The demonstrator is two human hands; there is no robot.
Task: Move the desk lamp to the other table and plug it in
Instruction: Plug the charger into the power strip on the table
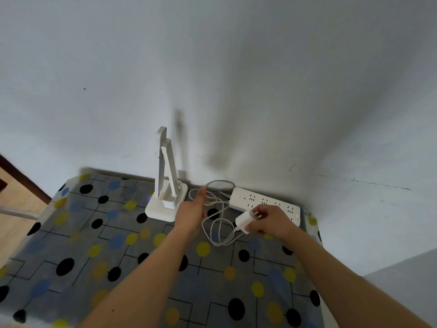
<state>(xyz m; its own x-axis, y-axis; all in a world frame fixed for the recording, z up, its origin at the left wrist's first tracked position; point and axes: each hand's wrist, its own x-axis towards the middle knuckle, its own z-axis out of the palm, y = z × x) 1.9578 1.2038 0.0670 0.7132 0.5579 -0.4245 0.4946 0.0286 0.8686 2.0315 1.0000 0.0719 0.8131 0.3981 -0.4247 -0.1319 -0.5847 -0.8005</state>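
Your right hand (272,220) pinches the white plug adapter (243,221), left hand (191,214) open; tugging the looped white cable (220,245) could topple the slim white desk lamp (163,205).

Scuffed white wall (260,79) behind, light wooden surface (21,197) and dark wooden trim (23,178) at left

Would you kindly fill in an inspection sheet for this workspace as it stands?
Surface: dotted tablecloth, lying flat.
Job's things: lamp folded, upright by the wall; adapter unplugged, just in front of the power strip, whose red light is on.
Clutter: nothing seen.
Hands: left hand open, by the cable loops; right hand pinches the adapter.
Cables: cable in loose loops between lamp and strip.
Surroundings: scuffed white wall; wood floor at left.
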